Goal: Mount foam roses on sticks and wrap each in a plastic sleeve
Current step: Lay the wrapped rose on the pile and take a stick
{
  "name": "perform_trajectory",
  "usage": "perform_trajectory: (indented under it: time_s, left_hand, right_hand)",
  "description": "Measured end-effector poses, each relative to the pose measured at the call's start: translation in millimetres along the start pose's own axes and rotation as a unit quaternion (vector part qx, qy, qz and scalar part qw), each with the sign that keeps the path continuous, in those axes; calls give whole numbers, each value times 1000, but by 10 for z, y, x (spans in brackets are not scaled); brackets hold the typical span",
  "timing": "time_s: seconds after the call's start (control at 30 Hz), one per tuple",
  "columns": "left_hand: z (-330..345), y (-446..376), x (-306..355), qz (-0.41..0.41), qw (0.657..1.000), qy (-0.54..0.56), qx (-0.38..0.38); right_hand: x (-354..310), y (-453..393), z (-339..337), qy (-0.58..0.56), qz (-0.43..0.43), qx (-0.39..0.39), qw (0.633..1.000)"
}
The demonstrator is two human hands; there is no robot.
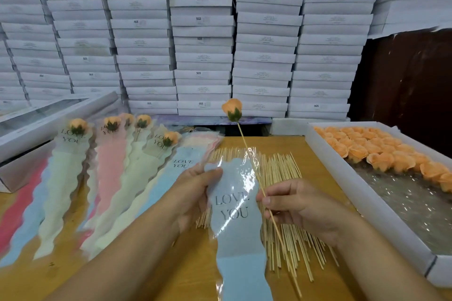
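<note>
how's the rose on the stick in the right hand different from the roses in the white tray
The rose on the stick is mounted and held up in the air by the right hand; the roses in the white tray have no sticks and lie packed in rows. The held rose shows its green base; the tray roses mostly show petals. All are orange.

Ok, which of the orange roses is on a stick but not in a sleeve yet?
The rose raised on the stick pinched by the right hand; the wrapped roses lie sleeved at left.

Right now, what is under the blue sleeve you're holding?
Under the blue sleeve lies the pile of bare sticks on the wooden table. The sleeve's frosted blue part hides the sticks directly beneath it, so how many lie there cannot be seen.
</note>
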State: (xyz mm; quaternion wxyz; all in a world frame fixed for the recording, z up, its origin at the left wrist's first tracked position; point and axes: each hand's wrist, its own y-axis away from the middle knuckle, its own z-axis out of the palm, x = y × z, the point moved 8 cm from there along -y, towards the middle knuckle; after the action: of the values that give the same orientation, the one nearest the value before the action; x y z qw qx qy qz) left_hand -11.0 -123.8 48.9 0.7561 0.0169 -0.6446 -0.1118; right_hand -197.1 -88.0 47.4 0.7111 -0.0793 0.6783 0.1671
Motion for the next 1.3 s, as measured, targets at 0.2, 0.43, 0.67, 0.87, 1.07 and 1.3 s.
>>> perform_trajectory:
  time_s: [0.2,0.43,0.67,0.87,1.07,1.3]
  left_hand:
    - [-42,49,-150,-2,998,-69,-2]
    - [74,157,-184,-11,990,-132,-41]
    - [167,120,-179,-10,999,-20,-46]
    - [137,83,-245,16,999,-27,-5]
    - [124,106,-246,9,1000,-24,-9]
    - [108,100,-263,2,999,-33,-13]
  right_hand:
    - [-55,7,-105,-34,-12,34,999]
    - [-51,-14,-223,-51,-19,82,995]
    - [3,-32,-203,-40,-5,90,995]
    - [-39,-23,-229,-45,-18,109,993]
    - [-61,-7,-257,-38,-25,115,992]
    - [-76,-42,-306,-43,-26,153,987]
